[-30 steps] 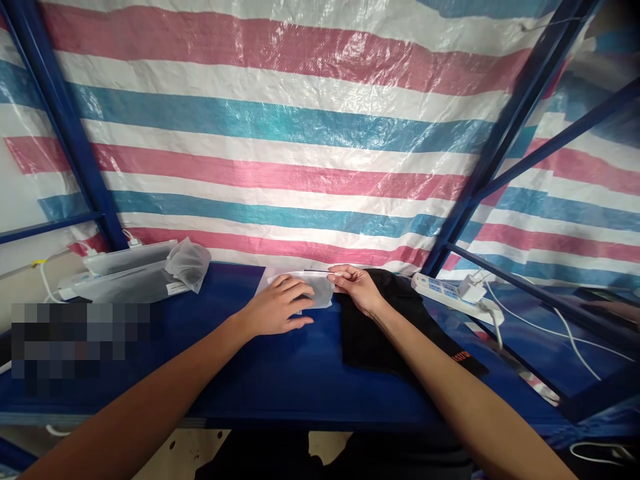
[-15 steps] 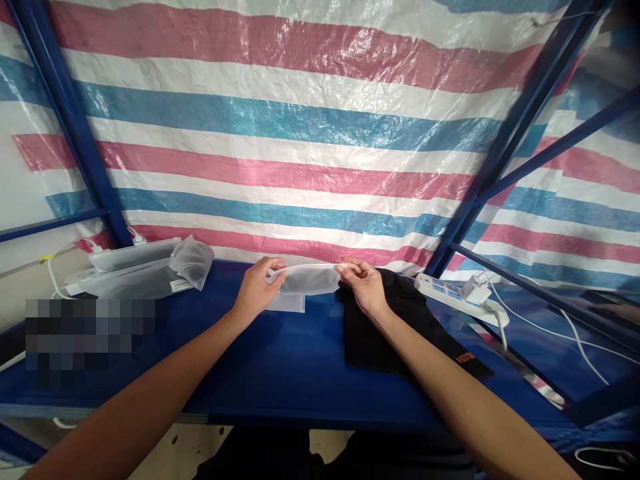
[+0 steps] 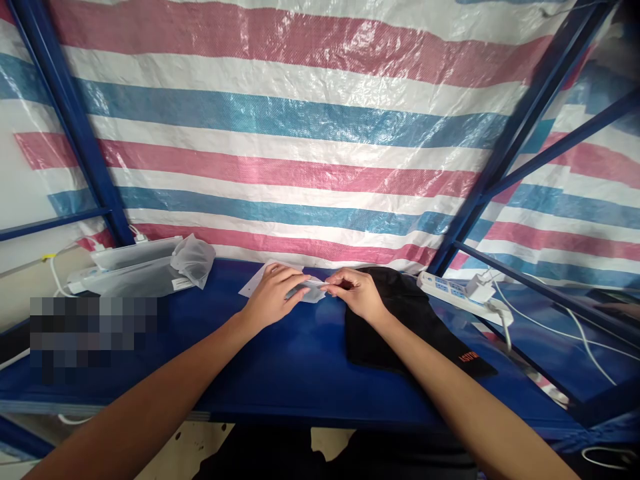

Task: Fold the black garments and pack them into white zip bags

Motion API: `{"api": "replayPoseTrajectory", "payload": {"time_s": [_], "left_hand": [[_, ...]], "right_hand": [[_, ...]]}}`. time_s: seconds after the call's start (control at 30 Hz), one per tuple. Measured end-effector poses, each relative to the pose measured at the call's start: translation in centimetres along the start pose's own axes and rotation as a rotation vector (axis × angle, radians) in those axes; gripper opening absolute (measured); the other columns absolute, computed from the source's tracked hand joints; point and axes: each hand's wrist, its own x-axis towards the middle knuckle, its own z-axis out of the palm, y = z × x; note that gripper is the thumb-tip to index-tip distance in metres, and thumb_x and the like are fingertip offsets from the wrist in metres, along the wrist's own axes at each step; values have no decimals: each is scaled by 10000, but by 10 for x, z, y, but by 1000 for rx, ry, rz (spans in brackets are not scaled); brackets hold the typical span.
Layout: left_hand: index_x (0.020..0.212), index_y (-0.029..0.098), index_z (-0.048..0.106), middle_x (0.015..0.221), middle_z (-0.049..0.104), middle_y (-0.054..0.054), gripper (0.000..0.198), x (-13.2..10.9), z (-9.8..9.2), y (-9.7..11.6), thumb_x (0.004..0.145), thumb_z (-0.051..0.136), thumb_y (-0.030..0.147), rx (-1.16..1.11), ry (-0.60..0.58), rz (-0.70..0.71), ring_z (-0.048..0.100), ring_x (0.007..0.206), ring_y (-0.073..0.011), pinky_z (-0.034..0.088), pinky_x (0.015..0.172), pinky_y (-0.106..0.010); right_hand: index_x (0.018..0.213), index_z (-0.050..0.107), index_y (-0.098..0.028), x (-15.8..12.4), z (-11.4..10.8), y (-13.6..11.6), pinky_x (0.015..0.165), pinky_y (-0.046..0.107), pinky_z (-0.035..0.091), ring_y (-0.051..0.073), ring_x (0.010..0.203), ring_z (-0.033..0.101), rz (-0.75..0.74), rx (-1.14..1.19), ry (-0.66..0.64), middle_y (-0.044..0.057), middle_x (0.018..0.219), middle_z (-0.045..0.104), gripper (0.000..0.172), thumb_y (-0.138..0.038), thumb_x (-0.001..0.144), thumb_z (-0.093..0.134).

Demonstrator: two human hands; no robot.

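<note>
Overhead and behind, a striped plastic tarp in pink, blue and white fills the back of the blue metal rack. Below it runs the blue shelf, where a black garment lies folded under the right forearm. At the far left sits a pile of frosted plastic bags; at the right, a white power strip with a plugged charger and cables. The left hand and right hand meet at the shelf's middle, fingers closed, pinching a small translucent bag low over the shelf, with a white sheet just behind.
</note>
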Motion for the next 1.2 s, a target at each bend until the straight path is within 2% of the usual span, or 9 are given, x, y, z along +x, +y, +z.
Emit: {"api": "replayPoseTrajectory", "payload": {"time_s": [0.2,0.43,0.57,0.73,0.83,0.93,1.0,1.1,1.2], "left_hand": [[1257,291,767,1209,806,-47,236,1,5,6,1113,614,399,-88,9,42,723,1146,-258,504,1057,-470],[1152,274,770,1130,813,-26,196,3,6,6,1127,583,330,-93,2,76,728,1062,-237,508,1009,-443],[1142,255,738,1142,789,-46,226,5,-3,-8,1143,525,328,2,-25,38,708,1109,-249,495,1034,-439],[1090,249,700,1124,758,-59,211,3,-20,-42,1133,503,312,151,18,-116,688,1068,-261,494,1002,-426],[1097,248,700,1112,749,-58,224,0,-24,-52,1132,494,329,150,18,-176,697,1049,-257,506,985,-408],[1120,248,705,1111,740,-44,241,-1,-23,-48,1140,497,368,41,35,-211,712,1004,-224,528,931,-362],[1131,253,711,1123,737,-36,244,-1,-21,-41,1137,517,401,-39,22,-211,715,966,-204,536,868,-332],[1134,249,717,1131,742,-36,245,-1,-19,-30,1136,532,410,-112,-37,-149,719,960,-195,534,842,-314],[1157,244,713,1124,748,-40,235,-1,-17,-21,1147,522,381,-147,-66,-70,729,982,-191,539,876,-310]], "right_hand": [[1095,868,-337,-1,5,-15,859,439,664,289,953,810,-112,-47,-151,51,1073,842,230,-506,1016,733],[1024,792,-293,-5,12,-19,850,406,656,251,880,793,-118,-86,-160,31,986,822,104,-340,988,707],[931,733,-271,3,3,-10,837,408,640,245,857,769,-78,-86,-99,34,961,810,37,-301,936,711],[882,671,-258,12,-25,17,827,406,635,251,865,758,46,-41,84,44,934,794,161,-383,895,773],[885,674,-249,12,-35,26,814,391,627,238,838,745,58,-58,123,44,924,777,170,-376,890,785],[975,725,-243,9,-35,23,812,381,625,237,873,749,36,-80,78,57,997,783,118,-345,925,759],[1085,770,-247,8,-31,15,818,382,630,238,904,750,-13,-107,-2,66,1052,781,153,-328,966,720],[1215,801,-263,5,-20,0,873,407,640,246,984,741,-125,-168,-140,85,1130,746,242,-313,1025,659],[1286,793,-279,3,-9,-7,997,444,623,268,1143,711,-203,-249,-192,104,1233,684,278,-305,1072,617]]}}
